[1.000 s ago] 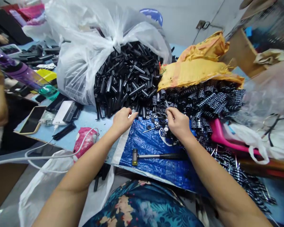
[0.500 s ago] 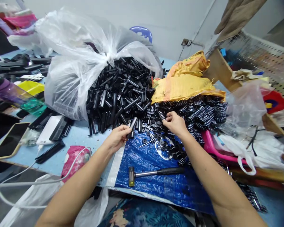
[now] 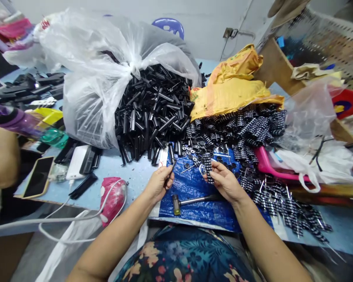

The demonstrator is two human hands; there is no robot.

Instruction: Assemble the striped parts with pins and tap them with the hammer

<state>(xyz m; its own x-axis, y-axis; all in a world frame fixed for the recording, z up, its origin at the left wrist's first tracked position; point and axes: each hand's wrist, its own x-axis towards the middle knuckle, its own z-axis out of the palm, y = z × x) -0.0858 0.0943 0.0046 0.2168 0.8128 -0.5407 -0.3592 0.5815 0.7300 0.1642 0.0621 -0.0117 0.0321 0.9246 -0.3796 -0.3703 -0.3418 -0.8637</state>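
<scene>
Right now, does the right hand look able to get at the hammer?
Probably yes, once freed: the right hand holds a patterned black piece, but the hammer lies close by on the blue sheet, with nothing seen resting on it.

One hammer [image 3: 191,201] at six o'clock, one yellow sack [image 3: 228,96] at two; black tubes [image 3: 133,120] at eleven, overlapping heavily, probably dozens.

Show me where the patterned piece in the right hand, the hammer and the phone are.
Patterned piece [image 3: 208,167], head view: middle of its black-and-white surface.
Hammer [image 3: 194,200], head view: on the metal shaft.
Phone [image 3: 39,177], head view: on the dark screen.
</scene>
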